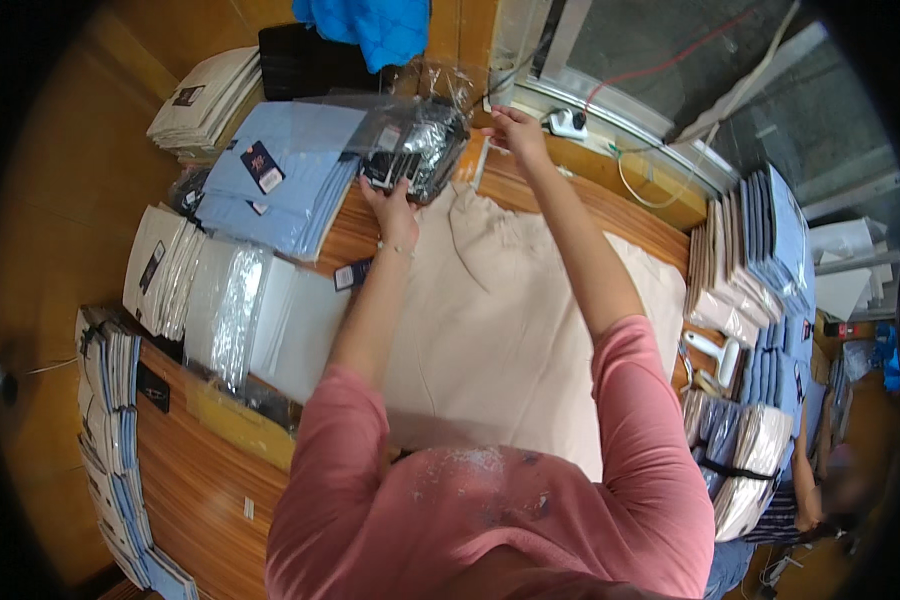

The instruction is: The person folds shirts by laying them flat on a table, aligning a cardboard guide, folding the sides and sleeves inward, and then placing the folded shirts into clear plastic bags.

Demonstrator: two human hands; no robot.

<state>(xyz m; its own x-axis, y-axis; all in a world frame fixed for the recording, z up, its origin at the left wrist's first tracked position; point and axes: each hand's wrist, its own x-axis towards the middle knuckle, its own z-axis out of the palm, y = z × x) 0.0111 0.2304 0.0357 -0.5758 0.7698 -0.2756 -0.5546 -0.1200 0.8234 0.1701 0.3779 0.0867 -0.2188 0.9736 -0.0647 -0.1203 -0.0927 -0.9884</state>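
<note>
A beige garment (490, 330), likely trousers with a gathered waist, lies spread over the wooden table in front of me. Beyond its left far corner sits a clear plastic bag of dark packets (432, 150). My left hand (394, 212) is at the near edge of that bag, with thumb and fingers around a dark packet. My right hand (518, 135) is raised near the wall, its fingers pinched together; what they hold, if anything, is too small to tell. A dark hang tag (350, 275) lies by my left forearm.
Folded light-blue garments (310, 135) and beige stacks (160, 270) stand at left, beside clear plastic sleeves (225, 310). More folded stacks (735, 260) line the right, near a white-handled roller (712, 350). A power strip (567, 124) sits on the wall ledge. Another person's arm (803, 480) shows far right.
</note>
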